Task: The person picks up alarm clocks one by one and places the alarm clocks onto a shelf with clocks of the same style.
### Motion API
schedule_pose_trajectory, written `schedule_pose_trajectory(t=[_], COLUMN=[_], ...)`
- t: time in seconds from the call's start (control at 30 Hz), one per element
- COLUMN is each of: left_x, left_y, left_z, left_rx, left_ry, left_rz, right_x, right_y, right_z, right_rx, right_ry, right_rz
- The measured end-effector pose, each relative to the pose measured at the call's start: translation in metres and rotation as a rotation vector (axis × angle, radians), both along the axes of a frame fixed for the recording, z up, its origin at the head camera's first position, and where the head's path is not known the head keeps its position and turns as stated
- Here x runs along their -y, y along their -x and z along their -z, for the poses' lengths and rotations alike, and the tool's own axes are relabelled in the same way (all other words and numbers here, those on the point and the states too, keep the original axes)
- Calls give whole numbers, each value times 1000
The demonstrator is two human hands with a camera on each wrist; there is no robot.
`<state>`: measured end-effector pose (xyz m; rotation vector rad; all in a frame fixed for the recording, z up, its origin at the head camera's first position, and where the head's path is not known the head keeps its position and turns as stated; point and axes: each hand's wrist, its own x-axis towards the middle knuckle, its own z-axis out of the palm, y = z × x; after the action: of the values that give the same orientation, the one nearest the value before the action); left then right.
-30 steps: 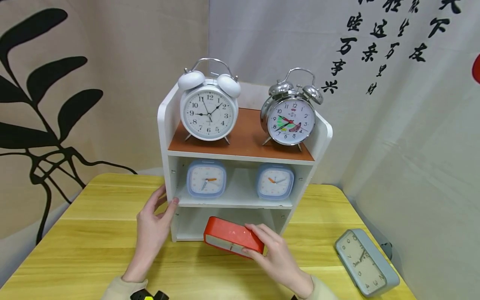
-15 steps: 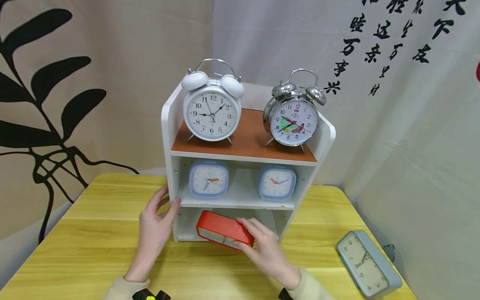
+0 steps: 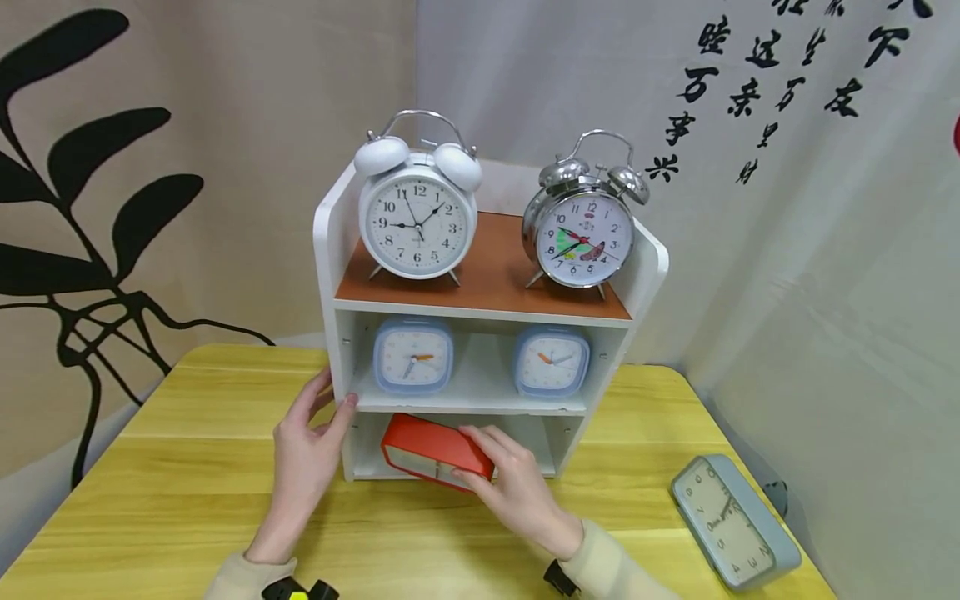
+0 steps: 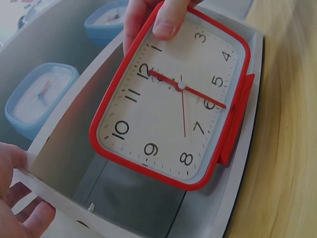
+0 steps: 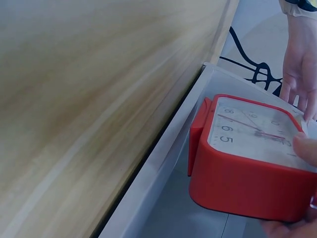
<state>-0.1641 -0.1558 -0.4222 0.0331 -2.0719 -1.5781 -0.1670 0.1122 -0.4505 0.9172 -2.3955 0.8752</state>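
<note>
At the lower centre of the head view, the right hand (image 3: 513,487) is gripping a red clock (image 3: 435,446) by its right end, the thumb (image 4: 166,22) pressing on the dial where the 2 belongs and the other fingers reaching behind the case. That end hold is probably keeping most of the hand outside the low opening. The clock is slanting at the mouth of the bottom compartment of a white shelf (image 3: 482,379); whether it is touching the compartment floor, I cannot tell. Left of centre, the left hand (image 3: 307,450) is resting its thumb on the front edge of the side panel, fingers loosely spread along the outside, seemingly steadying the unit. In the middle compartment, a left blue clock (image 3: 413,357) and a right blue clock (image 3: 552,362) are facing outward, presumably for reading. Above, a white bell clock (image 3: 417,221) and a silver bell clock (image 3: 585,237) are standing under nothing, likely because their handles need headroom. At the lower right, a grey clock (image 3: 735,521) is sitting on the table (image 3: 187,467), apart from the shelf.
</note>
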Motion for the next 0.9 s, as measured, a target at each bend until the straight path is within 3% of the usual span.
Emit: schedule_pose_trajectory(t=[0.6, 0.7, 0.9], left_x=[1, 1, 2], left_y=[-3, -3, -2], left_z=[-3, -3, -2], left_rx=[24, 26, 26], left_ry=[5, 4, 11], left_rz=[19, 16, 13], right_x=[8, 8, 8], right_y=[12, 14, 18], right_z=[2, 2, 5], right_rx=[52, -7, -214], right_ry=[-26, -75, -193], right_rz=[13, 13, 25])
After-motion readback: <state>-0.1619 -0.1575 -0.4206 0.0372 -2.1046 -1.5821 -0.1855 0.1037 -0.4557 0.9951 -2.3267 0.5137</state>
